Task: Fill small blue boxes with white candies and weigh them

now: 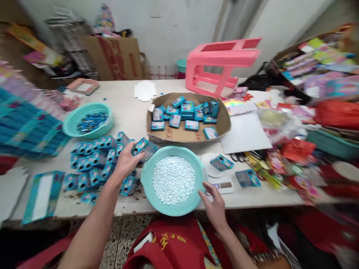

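My left hand (127,160) holds a small blue box (146,148) with a clear window, at the left rim of a turquoise bowl (201,164) full of pale blue-white pellets (174,180). Beside the bowl's right rim my right hand (213,201) is open, fingers apart, with nothing in it. A round white plate and a scale (224,187) lie just beyond it, and a blue box (221,163) rests on the plate. Another blue box (248,178) lies to the right of the scale. Many similar boxes (95,158) stand in rows left of my left hand.
Behind the bowl is a cardboard tray (179,135) of blue boxes. A second turquoise bowl (105,129) holds small blue pieces at the left. A pink stool (193,71) lies on its side at the back. Scissors (238,157) and colourful packets (273,160) lie at the right.
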`<state>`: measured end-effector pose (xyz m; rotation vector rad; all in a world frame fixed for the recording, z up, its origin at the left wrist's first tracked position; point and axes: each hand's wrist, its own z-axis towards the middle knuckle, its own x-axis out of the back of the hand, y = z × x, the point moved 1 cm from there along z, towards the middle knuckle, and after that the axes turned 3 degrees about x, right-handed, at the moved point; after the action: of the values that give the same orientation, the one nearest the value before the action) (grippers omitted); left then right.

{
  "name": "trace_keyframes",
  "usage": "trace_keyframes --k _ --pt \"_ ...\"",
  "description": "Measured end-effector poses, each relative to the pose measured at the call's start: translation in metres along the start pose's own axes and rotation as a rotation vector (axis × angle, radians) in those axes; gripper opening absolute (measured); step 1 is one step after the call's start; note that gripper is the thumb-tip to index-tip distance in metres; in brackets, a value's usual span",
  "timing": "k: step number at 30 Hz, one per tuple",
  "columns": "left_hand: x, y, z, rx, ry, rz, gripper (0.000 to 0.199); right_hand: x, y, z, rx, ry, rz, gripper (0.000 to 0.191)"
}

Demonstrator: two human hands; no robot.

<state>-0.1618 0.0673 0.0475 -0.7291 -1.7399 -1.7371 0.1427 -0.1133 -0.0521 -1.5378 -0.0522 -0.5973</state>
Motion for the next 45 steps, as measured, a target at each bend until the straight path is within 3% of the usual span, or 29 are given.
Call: trace_keyframes --k 4,6,8,10,14,17,25,29,33,36,38,40,42,45 --pt "-0.058 0.061 -0.055 -0.302 -0.530 -0.158 0.038 0.002 -0.025 -0.006 -0.051 -0.048 0.122 0.072" --pt "-0.086 0.092 -0.082 -0.468 -0.778 -0.198 0.036 0.006 -0.031 -0.009 -0.122 -0.126 0.209 0.066" --pt "-0.105 0.112 -0.095 -0.535 -0.900 -0.208 0.037 0.017 -0.029 -0.018 -0.251 -0.156 0.324 0.046" --pt "-0.118 0.121 -0.088 -0.470 -0.888 -0.186 0.039 0.034 -0.018 -0.034 -0.368 -0.143 0.423 0.036" --pt "-0.140 0.122 -0.046 -0.288 -0.773 0.027 0.037 0.072 0.016 -0.068 -0.469 -0.049 0.493 0.040" --pt "-0.160 0.135 -0.023 -0.328 -0.737 0.157 0.037 0.094 0.039 -0.081 -0.525 0.061 0.493 0.042" --pt "-0.246 0.195 -0.010 -0.554 -0.609 0.285 0.047 0.131 0.065 -0.059 -0.527 0.198 0.457 0.046" --pt "-0.291 0.198 -0.004 -0.591 -0.647 0.336 0.065 0.144 0.072 -0.048 -0.542 0.241 0.398 0.045" --pt "-0.315 0.190 -0.005 -0.550 -0.670 0.262 0.039 0.152 0.081 -0.043 -0.602 0.238 0.319 0.045" --pt "-0.301 0.186 -0.009 -0.450 -0.628 0.185 0.027 0.154 0.088 -0.043 -0.659 0.233 0.248 0.049" --pt "-0.270 0.182 -0.010 -0.379 -0.547 0.113 0.029 0.153 0.093 -0.040 -0.692 0.216 0.210 0.052" --pt "-0.221 0.174 -0.010 -0.326 -0.427 0.025 0.031 0.150 0.095 -0.030 -0.704 0.199 0.178 0.057" --pt "-0.160 0.158 -0.007 -0.269 -0.274 -0.017 0.033 0.144 0.093 -0.012 -0.685 0.182 0.142 0.060" --pt "-0.068 0.113 0.014 -0.151 0.065 0.110 0.037 0.129 0.082 0.026 -0.575 0.168 0.115 0.062"
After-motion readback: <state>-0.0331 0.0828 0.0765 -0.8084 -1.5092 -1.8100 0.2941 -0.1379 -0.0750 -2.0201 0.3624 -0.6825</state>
